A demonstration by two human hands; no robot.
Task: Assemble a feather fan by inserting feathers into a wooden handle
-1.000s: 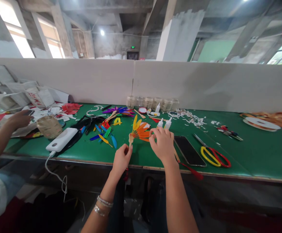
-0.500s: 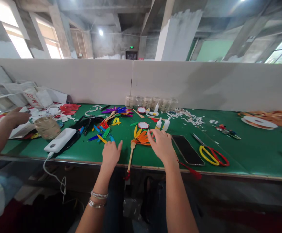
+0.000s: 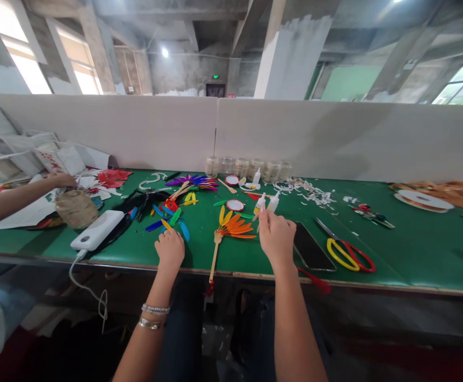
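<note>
My left hand [image 3: 170,249] is closed over the lower end of a yellow feather [image 3: 165,224], beside blue feathers [image 3: 184,231] and a green feather [image 3: 174,217]; its fingertips are hidden. My right hand [image 3: 277,239] has fingers pinched together in front of two white glue bottles [image 3: 273,202]; whatever they hold cannot be made out. Between my hands lies a feather fan [image 3: 237,228] with orange and yellow feathers fixed to a flat wooden handle [image 3: 214,255]. A red tassel hangs at the handle's lower end.
A phone [image 3: 313,248] and yellow-red scissors [image 3: 349,254] lie to the right. Left are a white power bank [image 3: 97,231], a jar [image 3: 76,208] and a co-worker's hand [image 3: 61,180]. Several jars [image 3: 272,171] line the white partition [image 3: 335,132]. White scraps [image 3: 311,191] lie behind.
My left hand has moved left onto the yellow feather and its fingers have closed. My right hand has drawn rightward off the fan's orange feathers. The co-worker's hand has reached farther right.
</note>
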